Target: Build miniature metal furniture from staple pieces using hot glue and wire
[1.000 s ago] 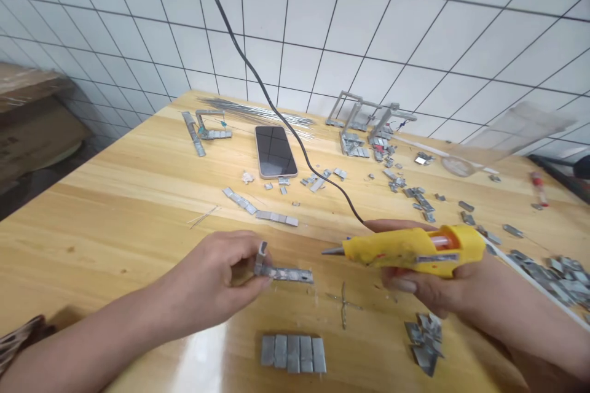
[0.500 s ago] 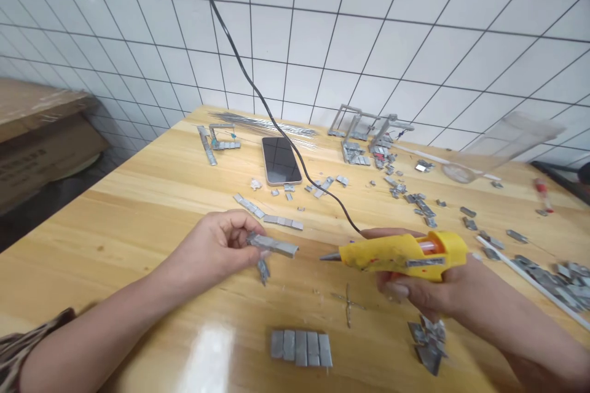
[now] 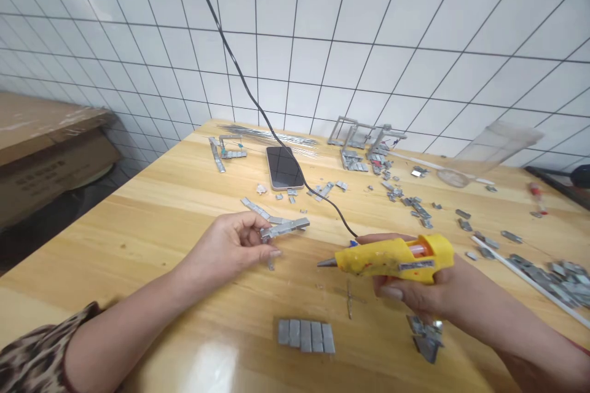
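Note:
My left hand (image 3: pixel 237 242) pinches a grey metallic strip (image 3: pixel 286 228) made of flat segments, its free end pointing right. A small piece hangs below those fingers, too blurred to name. In my right hand (image 3: pixel 415 288) is a yellow glue gun (image 3: pixel 391 258), its metal nozzle pointing left toward the strip, with a gap between them. Below, a row of flat grey pieces (image 3: pixel 306 336) lies side by side on the wooden table (image 3: pixel 152 227). Thin crossed wires (image 3: pixel 349 299) rest under the nozzle. Behind the held strip lies another segmented strip (image 3: pixel 255 207).
A black cord (image 3: pixel 249 89) runs down past a phone (image 3: pixel 283 167) to the glue gun. Small grey frames (image 3: pixel 354 141) stand near the tiled wall. Loose metal pieces (image 3: pixel 562 279) cover the right side, beside a white stick (image 3: pixel 530 279) and a clear plastic container (image 3: pixel 491 150).
The strip in my left hand has turned so its free end points more upward. My right hand has shifted slightly left with the glue gun. The view has tilted up a little.

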Tool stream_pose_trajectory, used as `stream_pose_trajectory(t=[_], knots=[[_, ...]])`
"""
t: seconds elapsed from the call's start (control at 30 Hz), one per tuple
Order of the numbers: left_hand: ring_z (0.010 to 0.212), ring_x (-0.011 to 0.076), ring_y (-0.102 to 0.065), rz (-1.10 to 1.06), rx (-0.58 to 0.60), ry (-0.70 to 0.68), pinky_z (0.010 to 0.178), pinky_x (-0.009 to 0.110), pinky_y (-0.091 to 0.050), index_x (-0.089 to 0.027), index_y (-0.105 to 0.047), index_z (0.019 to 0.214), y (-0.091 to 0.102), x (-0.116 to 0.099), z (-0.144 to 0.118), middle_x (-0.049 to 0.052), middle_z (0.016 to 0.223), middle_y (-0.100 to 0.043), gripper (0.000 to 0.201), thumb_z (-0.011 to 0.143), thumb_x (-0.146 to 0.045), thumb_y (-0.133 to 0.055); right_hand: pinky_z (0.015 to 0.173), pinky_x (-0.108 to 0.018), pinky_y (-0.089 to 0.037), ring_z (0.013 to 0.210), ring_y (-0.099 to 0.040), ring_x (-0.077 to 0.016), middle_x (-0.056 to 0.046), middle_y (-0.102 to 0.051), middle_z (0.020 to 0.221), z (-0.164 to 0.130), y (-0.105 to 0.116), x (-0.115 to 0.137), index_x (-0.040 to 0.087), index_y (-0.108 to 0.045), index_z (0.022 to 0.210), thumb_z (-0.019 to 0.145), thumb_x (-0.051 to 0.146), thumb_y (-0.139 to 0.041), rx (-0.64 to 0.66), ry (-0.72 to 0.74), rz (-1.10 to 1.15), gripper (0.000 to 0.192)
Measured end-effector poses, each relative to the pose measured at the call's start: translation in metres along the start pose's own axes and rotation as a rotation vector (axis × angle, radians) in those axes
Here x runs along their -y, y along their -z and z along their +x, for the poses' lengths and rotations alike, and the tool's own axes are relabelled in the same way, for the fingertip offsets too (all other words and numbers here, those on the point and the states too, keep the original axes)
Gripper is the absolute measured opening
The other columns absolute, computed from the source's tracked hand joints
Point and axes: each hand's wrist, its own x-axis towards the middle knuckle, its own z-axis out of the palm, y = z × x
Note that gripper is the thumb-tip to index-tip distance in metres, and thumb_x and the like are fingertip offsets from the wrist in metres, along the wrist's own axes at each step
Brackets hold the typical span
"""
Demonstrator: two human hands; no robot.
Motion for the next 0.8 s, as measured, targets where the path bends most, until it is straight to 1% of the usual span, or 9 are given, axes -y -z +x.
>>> stream_pose_trajectory(t=[0.1, 0.2, 0.33, 0.43, 0.53, 0.63, 0.7, 0.73, 0.8], knots=[[0.049, 0.0114, -0.053, -0.048, 0.012, 0.010, 0.048, 0.021, -0.035, -0.013, -0.064, 0.077, -0.001, -0.001, -0.001, -0.002, 0.055, -0.063, 0.028, 0.061, -0.029, -0.080, 0.040, -0.022, -0.034, 0.046, -0.038, -0.0091, 0.004, -0.058, 0.064, -0.003, -0.001, 0.001, 0.021, -0.062, 0.111, 0.065, 0.035, -0.070, 0.006, 0.026, 0.012, 0.049], [0.050, 0.0118, -0.054, -0.084, 0.018, 0.016, 0.048, 0.021, -0.035, -0.012, -0.067, 0.077, -0.001, -0.001, 0.000, 0.000, 0.055, -0.064, 0.027, 0.062, -0.029, -0.081, 0.040, -0.023, -0.033, 0.046, -0.039, -0.0099, 0.004, -0.057, 0.063, -0.004, -0.001, 0.001, 0.022, -0.065, 0.107, 0.063, 0.036, -0.071, -0.002, 0.027, 0.005, 0.046], [0.055, 0.0123, -0.056, -0.181, 0.002, 0.030, 0.053, 0.022, -0.040, -0.012, -0.070, 0.079, 0.002, -0.001, 0.003, -0.001, 0.060, -0.065, 0.029, 0.060, -0.029, -0.083, 0.040, -0.022, -0.035, 0.045, -0.040, -0.0094, 0.003, -0.059, 0.065, -0.003, -0.001, 0.000, 0.021, -0.063, 0.112, 0.064, 0.038, -0.070, 0.010, 0.050, -0.010, 0.052], [0.056, 0.0106, -0.056, -0.277, 0.004, 0.058, 0.051, 0.019, -0.040, -0.013, -0.073, 0.081, 0.007, 0.000, 0.005, 0.001, 0.066, -0.069, 0.028, 0.062, -0.030, -0.084, 0.039, -0.021, -0.035, 0.044, -0.040, -0.0086, 0.004, -0.058, 0.064, -0.003, -0.001, -0.001, 0.019, -0.060, 0.117, 0.062, 0.037, -0.071, 0.001, 0.043, 0.017, 0.059], [0.062, 0.0105, -0.059, -0.395, 0.049, 0.104, 0.049, 0.017, -0.041, -0.014, -0.074, 0.086, 0.011, 0.003, 0.007, 0.006, 0.079, -0.073, 0.029, 0.068, -0.036, -0.082, 0.040, -0.021, -0.034, 0.045, -0.039, -0.0085, 0.005, -0.057, 0.062, -0.002, -0.001, -0.003, 0.020, -0.061, 0.117, 0.062, 0.035, -0.072, -0.019, 0.021, 0.028, 0.058], [0.067, 0.0119, -0.063, -0.502, 0.108, 0.148, 0.050, 0.016, -0.044, -0.015, -0.075, 0.089, 0.013, 0.008, 0.008, 0.009, 0.086, -0.073, 0.033, 0.067, -0.038, -0.083, 0.039, -0.021, -0.033, 0.044, -0.037, -0.0085, 0.006, -0.057, 0.060, -0.001, -0.003, -0.008, 0.026, -0.064, 0.113, 0.062, 0.035, -0.072, -0.009, -0.003, 0.039, 0.052], [0.067, 0.0119, -0.063, -0.548, 0.147, 0.166, 0.051, 0.016, -0.045, -0.015, -0.075, 0.090, 0.013, 0.012, 0.008, 0.009, 0.085, -0.073, 0.036, 0.064, -0.038, -0.085, 0.039, -0.023, -0.035, 0.044, -0.043, -0.0110, 0.005, -0.059, 0.061, -0.001, -0.006, -0.012, 0.029, -0.066, 0.109, 0.061, 0.034, -0.073, -0.021, -0.003, 0.051, 0.049], [0.066, 0.0114, -0.062, -0.563, 0.167, 0.171, 0.051, 0.016, -0.045, -0.015, -0.075, 0.089, 0.013, 0.013, 0.009, 0.008, 0.084, -0.073, 0.037, 0.063, -0.038, -0.086, 0.041, -0.024, -0.039, 0.047, -0.048, -0.0133, 0.004, -0.062, 0.062, -0.002, -0.007, -0.013, 0.030, -0.067, 0.108, 0.059, 0.033, -0.073, -0.039, 0.010, 0.043, 0.049], [0.062, 0.0096, -0.060, -0.582, 0.200, 0.179, 0.052, 0.016, -0.045, -0.015, -0.075, 0.087, 0.013, 0.014, 0.009, 0.007, 0.081, -0.073, 0.038, 0.061, -0.038, -0.087, 0.051, -0.028, -0.049, 0.059, -0.060, -0.0189, 0.002, -0.068, 0.070, -0.004, -0.010, -0.014, 0.029, -0.068, 0.106, 0.058, 0.032, -0.074, -0.073, 0.056, -0.005, 0.049]])
